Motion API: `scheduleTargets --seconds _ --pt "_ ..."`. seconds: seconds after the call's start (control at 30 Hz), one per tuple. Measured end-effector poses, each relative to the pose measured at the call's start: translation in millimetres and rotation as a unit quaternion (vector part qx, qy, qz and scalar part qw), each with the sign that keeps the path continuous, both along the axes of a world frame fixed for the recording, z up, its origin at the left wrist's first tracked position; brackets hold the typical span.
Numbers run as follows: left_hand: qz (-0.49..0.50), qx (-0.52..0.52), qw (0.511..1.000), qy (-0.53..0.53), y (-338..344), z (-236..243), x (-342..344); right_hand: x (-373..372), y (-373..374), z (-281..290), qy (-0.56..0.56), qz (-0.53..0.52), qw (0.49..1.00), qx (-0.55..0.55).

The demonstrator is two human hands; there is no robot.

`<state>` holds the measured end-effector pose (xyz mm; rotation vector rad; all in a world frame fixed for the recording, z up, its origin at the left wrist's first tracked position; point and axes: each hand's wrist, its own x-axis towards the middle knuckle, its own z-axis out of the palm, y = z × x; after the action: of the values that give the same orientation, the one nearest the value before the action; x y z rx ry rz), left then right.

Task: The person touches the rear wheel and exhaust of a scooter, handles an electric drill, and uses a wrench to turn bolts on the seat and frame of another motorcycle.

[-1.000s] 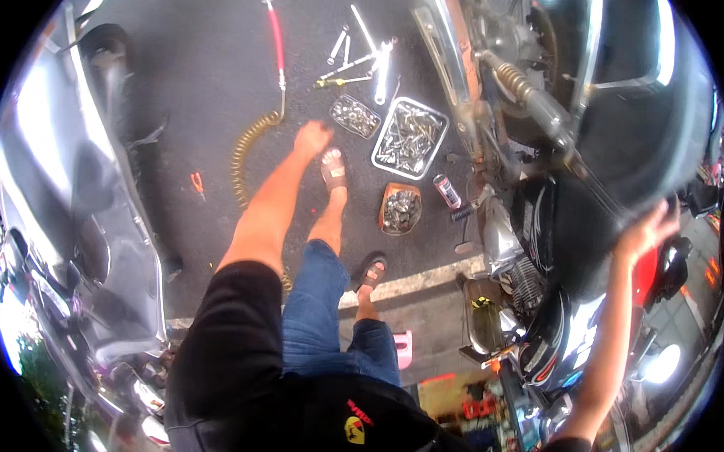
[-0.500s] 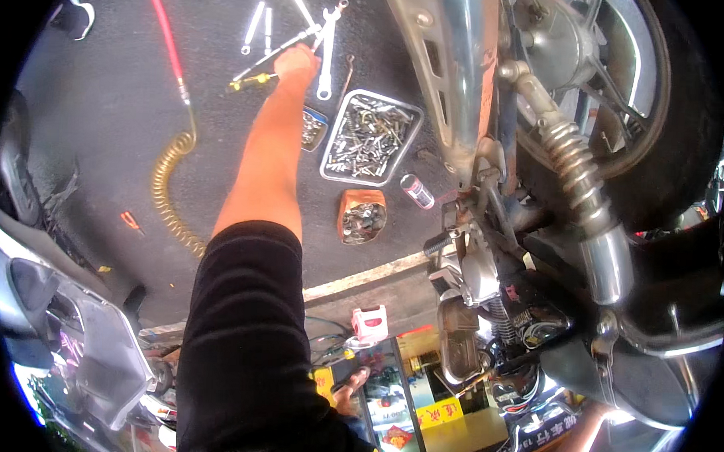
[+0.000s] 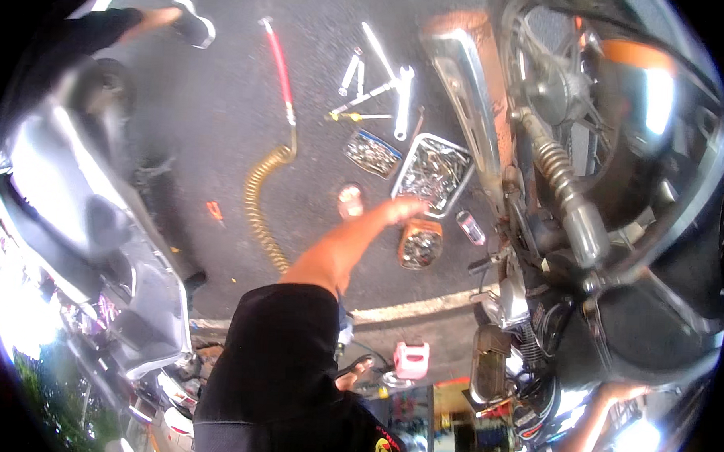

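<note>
My left hand [image 3: 406, 208] is blurred at the front edge of the metal tray of small bits and sockets [image 3: 436, 165], just above an orange container of small metal parts [image 3: 419, 248]; what its fingers hold, if anything, is unclear. Behind it lie a smaller tray of parts [image 3: 368, 154] and several wrenches [image 3: 402, 104] with a yellow-handled screwdriver [image 3: 346, 116]. A spray can [image 3: 471, 227] lies right of the trays. At lower right, my right hand [image 3: 623, 390] is against the black body of the motorcycle [image 3: 637, 331], its fingers partly hidden.
The motorcycle's exhaust, shock [image 3: 566, 193] and wheel fill the right; a silver scooter [image 3: 130, 242] stands left. A red air gun [image 3: 280, 68] with coiled yellow hose [image 3: 259, 198] and orange pliers [image 3: 214, 211] lie between. Another person's leg and shoe [image 3: 193, 25] show upper left; a pink jug [image 3: 411, 359] stands below.
My left hand has moved from among the wrenches down to the front of the tray. Another person's leg has come further into view at the upper left.
</note>
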<state>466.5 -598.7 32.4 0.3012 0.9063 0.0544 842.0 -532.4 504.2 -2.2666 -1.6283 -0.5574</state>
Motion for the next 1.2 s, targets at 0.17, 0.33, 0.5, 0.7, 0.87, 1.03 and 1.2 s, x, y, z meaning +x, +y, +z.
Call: scheduleTargets --seconds 0.17,0.33,0.5,0.7,0.87,1.03,1.2 --pt "-0.132 -0.070 0.986 -0.077 -88.0 171.2 -45.9 -68.7 26.0 17.5 0.186 -0.004 0.979 0.087" --pt "-0.334 -0.030 0.941 -0.046 -103.1 306.3 -81.7 -65.9 17.5 17.9 0.070 0.065 0.993 0.064" --pt "-0.256 0.149 0.955 -0.035 -84.1 424.1 -94.0 -107.0 -4.7 72.5 0.098 -0.050 0.994 -0.009" --pt "-0.190 0.431 0.881 0.051 -107.6 531.4 -65.9 -205.1 -170.4 3.9 0.444 0.212 0.822 -0.286" --pt "-0.226 0.573 0.782 0.096 -195.1 540.7 -104.1 -309.1 -320.3 94.5 0.754 0.216 0.606 -0.132" --pt "-0.268 0.522 0.810 -0.015 -290.3 557.1 -60.3 -294.2 -432.4 112.7 0.824 0.050 0.564 -0.013" --pt "-0.477 0.516 0.695 -0.153 -331.7 593.0 -6.1 -274.2 -531.5 127.8 0.822 -0.031 0.544 0.167"
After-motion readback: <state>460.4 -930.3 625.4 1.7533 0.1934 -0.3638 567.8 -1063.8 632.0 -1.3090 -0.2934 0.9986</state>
